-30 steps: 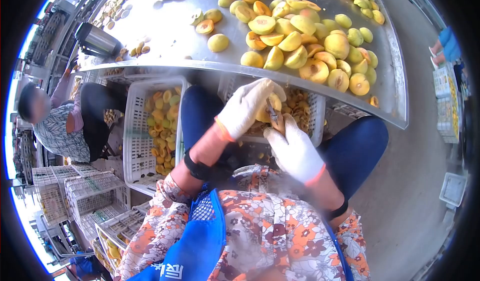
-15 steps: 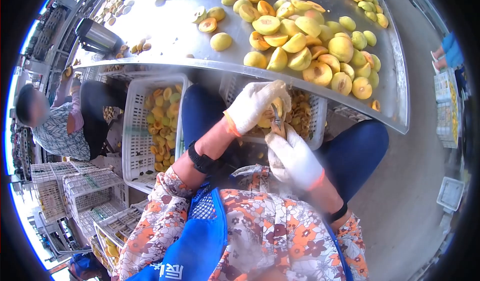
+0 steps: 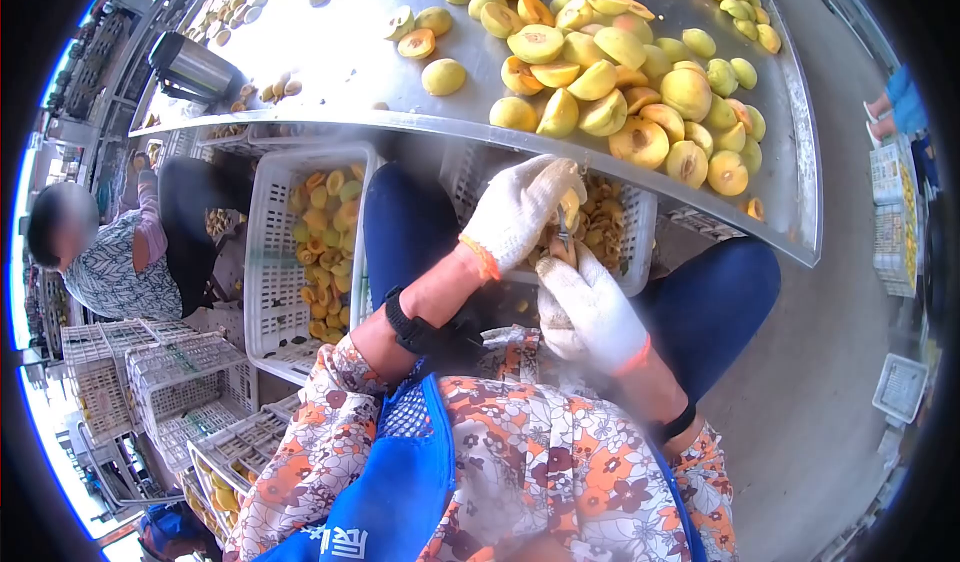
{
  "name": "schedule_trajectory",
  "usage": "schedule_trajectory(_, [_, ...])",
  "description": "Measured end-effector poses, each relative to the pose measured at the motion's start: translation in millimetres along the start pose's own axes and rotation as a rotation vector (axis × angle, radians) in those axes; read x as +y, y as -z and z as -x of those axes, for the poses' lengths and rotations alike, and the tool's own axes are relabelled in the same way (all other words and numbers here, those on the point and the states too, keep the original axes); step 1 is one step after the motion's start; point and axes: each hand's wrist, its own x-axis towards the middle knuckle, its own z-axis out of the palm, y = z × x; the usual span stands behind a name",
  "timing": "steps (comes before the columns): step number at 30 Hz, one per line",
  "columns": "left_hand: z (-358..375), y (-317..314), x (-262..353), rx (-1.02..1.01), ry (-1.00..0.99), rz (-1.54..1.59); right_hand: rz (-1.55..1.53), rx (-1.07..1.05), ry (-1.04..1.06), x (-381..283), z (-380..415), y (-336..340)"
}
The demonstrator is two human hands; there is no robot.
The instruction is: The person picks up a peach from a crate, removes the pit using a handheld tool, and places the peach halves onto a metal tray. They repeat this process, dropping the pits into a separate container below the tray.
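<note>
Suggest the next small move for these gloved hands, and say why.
Probably a slight turn of the tool in the right hand, easing its metal tip along the fruit piece: the left hand grips that piece, and the tip appears right at it, though how deep it sits is unclear.

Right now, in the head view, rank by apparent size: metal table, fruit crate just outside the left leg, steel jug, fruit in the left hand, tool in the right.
1. Metal table
2. Fruit crate
3. Steel jug
Not ranked: held fruit and tool; both look smaller, each partly hidden.
</note>
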Motion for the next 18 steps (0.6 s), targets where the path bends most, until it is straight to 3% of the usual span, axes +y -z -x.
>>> schedule_trajectory(3, [8.3, -8.8, 8.0, 0.077, -0.095, 0.043, -0.063, -0.007, -0.051, -1.9, 3.2, -1.7])
schedule_trajectory(4, [7.9, -4.8, 10.1, -0.003, 0.01, 0.157, -0.092, -0.006, -0.075, -2.7, 4.7, -2.1])
schedule_trajectory(7, [10.6, -6.3, 10.7, -0.024, -0.049, 0.215, -0.203, -0.027, -0.071, 0.7, 4.4, -1.1])
schedule_trajectory(10, [0.9, -8.5, 5.9, 0.063, -0.392, -0.094, -0.187, 0.056, -0.106, -7.6, 4.6, -10.8])
schedule_trajectory(12, [-0.7, -3.3, 14.5, -0.117, 0.047, 0.236, -0.23, -0.011, -0.16, -9.1, 5.8, -8.3])
schedule_trajectory(13, [-5.1, 2.2, 4.0, -0.298, -0.117, 0.369, -0.249, -0.047, -0.191, -9.9, 6.3, -6.3])
schedule_trajectory(17, [-3.5, -10.4, 3.8, 0.044, -0.417, 0.067, -0.247, -0.192, -0.196, -12.1, 6.4, 5.8])
schedule_trajectory(18, [-2.4, -5.8, 13.3, 0.06, -0.201, 0.324, -0.188, -0.146, -0.17, -12.6, 5.9, 0.2])
